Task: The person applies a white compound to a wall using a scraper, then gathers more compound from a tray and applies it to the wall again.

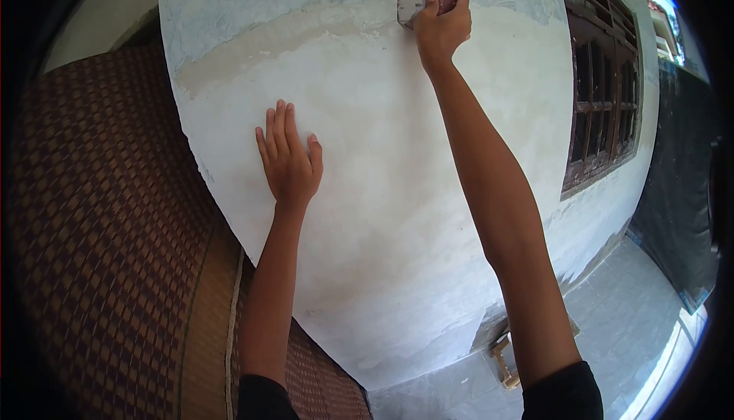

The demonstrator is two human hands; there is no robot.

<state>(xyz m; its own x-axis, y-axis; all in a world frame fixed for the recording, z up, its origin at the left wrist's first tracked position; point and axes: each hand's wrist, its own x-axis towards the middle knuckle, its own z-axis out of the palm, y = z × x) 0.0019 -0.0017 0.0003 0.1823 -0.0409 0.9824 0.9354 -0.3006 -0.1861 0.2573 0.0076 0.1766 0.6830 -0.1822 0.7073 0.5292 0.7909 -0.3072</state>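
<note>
My right hand (443, 30) is raised high against the white wall (367, 168). Its fingers are closed on a flat, angular dark-red piece smeared with white (414, 4); its exact kind I cannot make out. The piece rests against the wall beside a rough band where grey-white plaster meets a bluish coat. Lower and to the left, my left hand (292, 164) lies flat on the wall, fingers stretched out and thumb apart, holding nothing.
A brown woven mat (115, 214) hangs along the left side, next to the wall's edge. On the right is a dark wooden window (604, 91) with bars. Beyond it hangs a dark sheet (677, 183). A small wooden object (505, 363) stands on the grey tiled floor (612, 305).
</note>
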